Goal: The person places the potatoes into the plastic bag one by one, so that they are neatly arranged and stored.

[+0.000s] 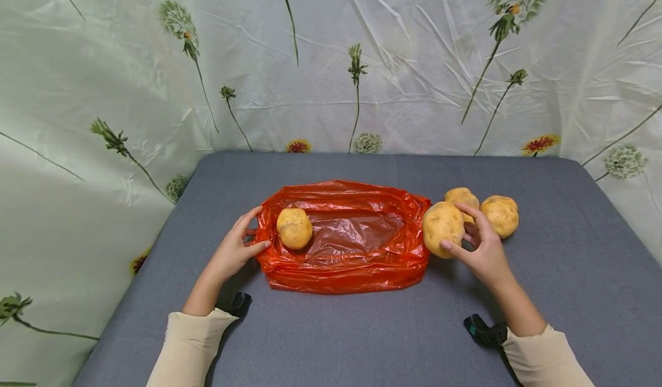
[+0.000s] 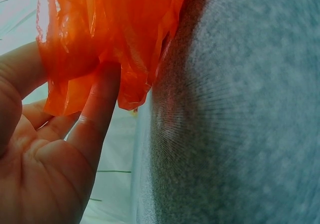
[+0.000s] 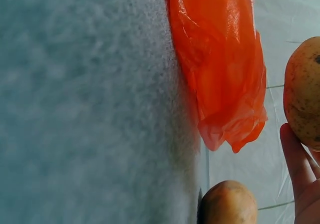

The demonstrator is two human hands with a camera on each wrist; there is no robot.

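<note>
A red plastic bag (image 1: 346,278) lies spread on the table with its mouth facing up. Inside it, at the left end, sits one potato (image 1: 294,228). My left hand (image 1: 235,255) holds the bag's left edge between thumb and fingers; the left wrist view shows the thin red film (image 2: 75,49) at the fingertips. Just off the bag's right end, my right hand (image 1: 488,257) grips a larger potato (image 1: 442,230), raised above the table in the right wrist view. Two more potatoes, one at the back (image 1: 460,196) and one farther right (image 1: 500,215), rest behind that hand.
The grey table (image 1: 351,341) has rounded far corners. A pale curtain (image 1: 310,99) printed with flowers hangs behind it and along the left side. Black wrist straps (image 1: 486,330) show at both sleeves.
</note>
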